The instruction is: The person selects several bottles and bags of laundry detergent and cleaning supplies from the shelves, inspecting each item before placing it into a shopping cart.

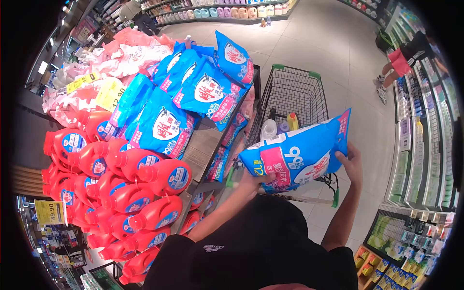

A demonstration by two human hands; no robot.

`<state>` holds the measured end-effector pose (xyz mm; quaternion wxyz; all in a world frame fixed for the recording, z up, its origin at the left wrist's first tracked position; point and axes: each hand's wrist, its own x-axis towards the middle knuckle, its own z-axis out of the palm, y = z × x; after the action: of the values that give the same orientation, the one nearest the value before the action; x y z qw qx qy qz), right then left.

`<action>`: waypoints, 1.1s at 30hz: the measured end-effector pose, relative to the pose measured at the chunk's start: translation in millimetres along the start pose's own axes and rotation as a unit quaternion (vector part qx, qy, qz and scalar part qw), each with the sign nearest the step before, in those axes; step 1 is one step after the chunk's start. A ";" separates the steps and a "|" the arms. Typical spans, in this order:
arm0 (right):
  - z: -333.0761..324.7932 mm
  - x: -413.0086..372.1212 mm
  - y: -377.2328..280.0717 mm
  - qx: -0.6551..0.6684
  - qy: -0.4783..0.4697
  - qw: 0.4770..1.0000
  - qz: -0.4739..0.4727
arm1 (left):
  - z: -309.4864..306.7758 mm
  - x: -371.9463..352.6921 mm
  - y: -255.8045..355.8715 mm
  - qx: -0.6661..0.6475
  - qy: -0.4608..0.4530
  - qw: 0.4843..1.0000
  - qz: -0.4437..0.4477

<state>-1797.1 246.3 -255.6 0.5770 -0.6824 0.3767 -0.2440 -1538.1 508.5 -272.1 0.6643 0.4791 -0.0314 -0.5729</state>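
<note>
Head view: both hands were clamped on a blue detergent bag (297, 154), which lay tilted w/ its long axis running approx 8 to 2 o'clock, above the near end of a wire shopping cart (290, 89). L hand (251, 182) was closed on the bag's lower corner, at approx 7 o'clock of the pack; fingers were curled underneath & mostly hidden, so only the knuckle side showed. R hand (353, 164) grasped the opposite edge at approx 4 o'clock of the pack, fingers wrapped up over the edge, palm pressed to the side. The bag sat between the 2 hands, touching both, printed face up toward the camera. Both forearms were bare & reached up from the black shirt (251, 251) at 6 o'clock, L arm angling toward 1 o'clock, R arm nearly straight toward 12, elbows bent. Inside the cart, just past the bag at 11 o'clock, stood a white bottle (268, 129) & a yellow bottle (293, 121). At 9–10 o'clock of the hands a display held stacked blue bags (193, 96) of the same sort, w/ red bottles (121, 183) piled below at 8 o'clock. Another person (406, 58) stood well apart at 2 o'clock, by the shelves.
</note>
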 end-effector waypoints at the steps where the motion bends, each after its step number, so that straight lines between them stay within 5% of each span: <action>1: -2.6 -6.4 3.3 0.036 -0.006 0.999 0.011 | 5.1 -0.3 6.3 -0.027 -0.017 0.999 -0.023; 7: -14.3 -36.1 -1.5 -0.018 -0.007 0.992 0.122 | -0.7 16.3 -3.0 -0.079 -0.035 0.991 -0.100; 10: -16.3 -46.8 -15.1 0.032 -0.001 0.992 0.123 | 8.3 16.8 12.0 -0.144 -0.049 0.971 -0.185; 17: -19.6 -62.5 -32.8 0.145 0.000 0.984 0.103 | 11.5 40.7 6.1 -0.225 -0.093 0.951 -0.190; 20: -26.4 -69.7 -40.6 0.088 -0.059 0.983 0.152 | 9.2 50.3 6.7 -0.221 -0.102 0.952 -0.185; 23: -11.6 -77.6 -49.5 0.166 0.000 0.982 0.084 | 13.8 57.8 10.6 -0.233 -0.131 0.935 -0.234; 26: 4.9 -74.5 -66.2 0.226 0.026 0.972 0.054 | 8.0 75.7 -25.7 -0.184 -0.148 0.936 -0.261; 30: 20.1 -58.1 -92.9 0.127 -0.023 0.991 0.045 | -11.5 83.5 -63.7 0.123 -0.006 0.973 -0.198; 33: 21.7 -37.2 -98.0 0.075 -0.024 0.991 0.104 | -54.0 70.5 -79.9 0.394 -0.003 0.919 0.034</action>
<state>-1779.9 293.9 -161.4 0.6576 -0.6002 0.4119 -0.1939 -1540.5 494.3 -390.7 0.4409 0.6986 -0.2727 -0.4932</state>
